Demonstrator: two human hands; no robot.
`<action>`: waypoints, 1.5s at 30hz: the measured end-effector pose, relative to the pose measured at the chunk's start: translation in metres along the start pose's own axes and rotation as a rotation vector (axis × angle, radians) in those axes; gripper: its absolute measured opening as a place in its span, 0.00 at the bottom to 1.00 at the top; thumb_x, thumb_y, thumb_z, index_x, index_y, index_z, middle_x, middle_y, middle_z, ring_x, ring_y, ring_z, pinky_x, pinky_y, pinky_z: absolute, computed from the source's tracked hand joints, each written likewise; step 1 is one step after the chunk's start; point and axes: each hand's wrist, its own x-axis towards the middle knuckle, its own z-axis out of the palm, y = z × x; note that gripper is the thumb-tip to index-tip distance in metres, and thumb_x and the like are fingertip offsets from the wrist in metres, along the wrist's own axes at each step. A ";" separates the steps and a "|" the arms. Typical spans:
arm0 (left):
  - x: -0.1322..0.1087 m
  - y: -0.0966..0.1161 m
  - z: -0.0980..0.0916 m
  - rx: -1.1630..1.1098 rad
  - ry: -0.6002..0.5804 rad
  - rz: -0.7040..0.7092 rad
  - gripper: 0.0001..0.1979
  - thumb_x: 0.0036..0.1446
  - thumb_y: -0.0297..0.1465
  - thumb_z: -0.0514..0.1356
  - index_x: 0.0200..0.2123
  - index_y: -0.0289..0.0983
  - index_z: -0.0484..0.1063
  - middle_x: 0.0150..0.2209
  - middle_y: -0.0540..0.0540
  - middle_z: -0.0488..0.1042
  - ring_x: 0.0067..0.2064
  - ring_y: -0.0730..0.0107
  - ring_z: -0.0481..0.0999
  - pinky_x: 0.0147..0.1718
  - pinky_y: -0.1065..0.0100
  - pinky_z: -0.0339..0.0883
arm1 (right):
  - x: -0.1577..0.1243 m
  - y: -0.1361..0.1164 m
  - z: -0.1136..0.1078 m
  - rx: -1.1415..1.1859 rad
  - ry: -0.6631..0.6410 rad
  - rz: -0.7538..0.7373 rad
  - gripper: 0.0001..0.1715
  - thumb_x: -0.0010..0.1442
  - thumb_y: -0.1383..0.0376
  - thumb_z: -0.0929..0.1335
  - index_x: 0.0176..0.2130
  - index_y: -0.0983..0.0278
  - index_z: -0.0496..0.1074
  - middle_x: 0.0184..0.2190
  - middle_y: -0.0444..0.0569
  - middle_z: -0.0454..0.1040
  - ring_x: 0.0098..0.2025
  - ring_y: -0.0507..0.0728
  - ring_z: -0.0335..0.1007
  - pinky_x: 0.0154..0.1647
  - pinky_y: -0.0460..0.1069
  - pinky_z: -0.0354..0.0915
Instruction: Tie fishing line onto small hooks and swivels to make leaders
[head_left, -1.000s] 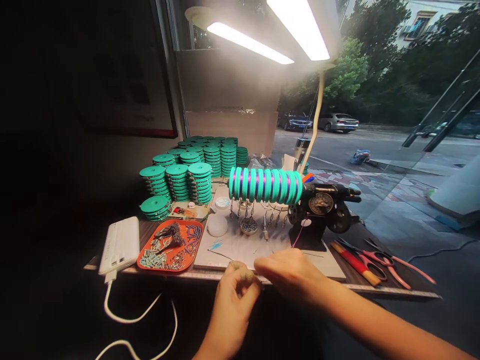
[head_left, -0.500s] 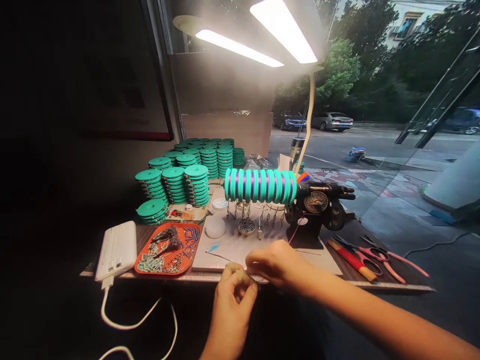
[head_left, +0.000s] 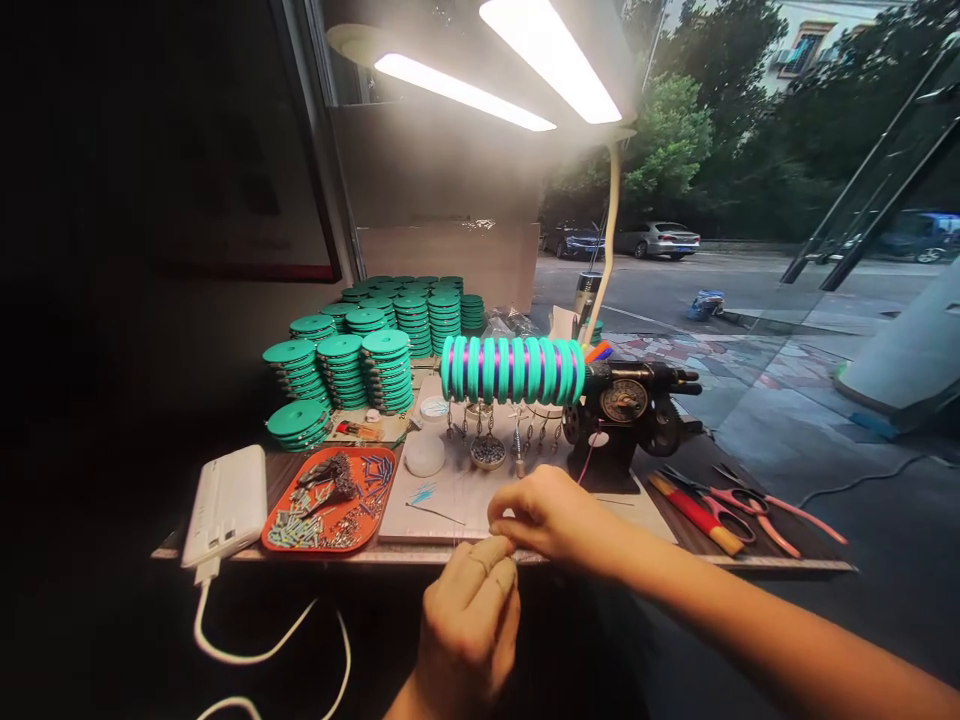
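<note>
My left hand (head_left: pixel 474 610) is closed, its fingers bent together at the table's front edge. Against its fingertips rests my right hand (head_left: pixel 540 515), also closed in a pinch. Whatever they grip is hidden or too fine to name; a faint thin line shows just above the left fingers. Beyond the hands, a row of turquoise spools (head_left: pixel 514 370) with purple between them sits on the shaft of a black winding machine (head_left: pixel 622 410). Small metal pieces hang beneath the row. A thin dark rod (head_left: pixel 436 513) lies on the pale board (head_left: pixel 405 528), left of my hands.
An orange tray (head_left: pixel 330 500) of small parts and a white power bank (head_left: pixel 225 505) are at the left. Green spools (head_left: pixel 386 375) stand stacked behind. A bowl of beads (head_left: pixel 487 453) is under the row. Scissors (head_left: pixel 731 510) and a red-handled brush (head_left: pixel 696 512) lie right.
My left hand has turned over, its knuckles now facing up, and its fingers have closed in against my right fingertips. The right hand stays pinched in about the same place. The view has shifted slightly.
</note>
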 end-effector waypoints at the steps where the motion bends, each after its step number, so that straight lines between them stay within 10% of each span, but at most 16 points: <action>1: 0.001 -0.001 -0.001 -0.035 -0.013 -0.001 0.12 0.49 0.14 0.54 0.35 0.31 0.70 0.32 0.38 0.75 0.35 0.65 0.74 0.35 0.69 0.70 | -0.001 -0.001 -0.001 0.009 0.007 0.006 0.08 0.47 0.77 0.68 0.22 0.65 0.73 0.12 0.37 0.60 0.16 0.45 0.51 0.19 0.40 0.47; 4: 0.003 0.004 -0.005 -0.198 -0.082 -0.207 0.09 0.51 0.17 0.53 0.30 0.33 0.70 0.29 0.42 0.74 0.33 0.66 0.73 0.33 0.70 0.68 | -0.017 -0.005 -0.004 0.024 0.071 0.023 0.07 0.51 0.73 0.66 0.24 0.66 0.72 0.17 0.41 0.66 0.20 0.48 0.56 0.22 0.42 0.51; 9: -0.003 0.016 0.002 -0.737 -0.212 -0.977 0.08 0.51 0.32 0.59 0.24 0.34 0.69 0.22 0.50 0.67 0.25 0.73 0.65 0.24 0.73 0.60 | -0.076 -0.009 0.024 0.340 0.360 0.305 0.14 0.59 0.61 0.61 0.29 0.65 0.69 0.25 0.47 0.69 0.27 0.52 0.62 0.28 0.45 0.56; 15: -0.009 0.017 0.018 -1.231 -0.222 -1.251 0.12 0.46 0.36 0.64 0.23 0.34 0.68 0.20 0.52 0.65 0.22 0.74 0.65 0.22 0.72 0.59 | -0.090 -0.003 0.097 1.106 0.191 0.567 0.29 0.46 0.42 0.65 0.31 0.66 0.65 0.15 0.37 0.57 0.15 0.46 0.50 0.15 0.42 0.51; 25: 0.013 0.015 0.015 -1.364 -0.435 -1.623 0.08 0.38 0.28 0.65 0.21 0.33 0.68 0.20 0.55 0.60 0.18 0.84 0.48 0.14 0.78 0.38 | -0.103 0.013 0.085 0.517 0.459 0.288 0.18 0.62 0.58 0.58 0.26 0.64 0.64 0.18 0.43 0.64 0.20 0.50 0.60 0.21 0.44 0.55; 33: 0.018 0.016 0.007 -0.524 -0.440 -0.758 0.08 0.50 0.26 0.56 0.20 0.36 0.67 0.25 0.49 0.63 0.29 0.68 0.65 0.29 0.68 0.57 | -0.095 -0.009 0.080 -0.266 0.647 -0.144 0.27 0.63 0.74 0.50 0.21 0.65 0.65 0.13 0.46 0.62 0.17 0.53 0.49 0.21 0.51 0.41; 39: 0.018 0.012 -0.005 -0.686 -0.356 -0.867 0.09 0.52 0.30 0.56 0.21 0.35 0.67 0.27 0.49 0.64 0.31 0.67 0.65 0.30 0.68 0.60 | -0.045 -0.007 0.013 -0.233 0.171 -0.344 0.12 0.58 0.72 0.59 0.25 0.65 0.66 0.23 0.45 0.68 0.24 0.51 0.57 0.24 0.46 0.49; 45: 0.018 0.006 -0.007 -0.780 -0.289 -0.999 0.10 0.49 0.33 0.60 0.20 0.34 0.68 0.24 0.50 0.66 0.30 0.68 0.65 0.30 0.69 0.60 | -0.030 0.010 0.008 -0.164 0.092 -0.298 0.10 0.56 0.72 0.59 0.26 0.64 0.64 0.19 0.42 0.64 0.21 0.50 0.56 0.23 0.44 0.49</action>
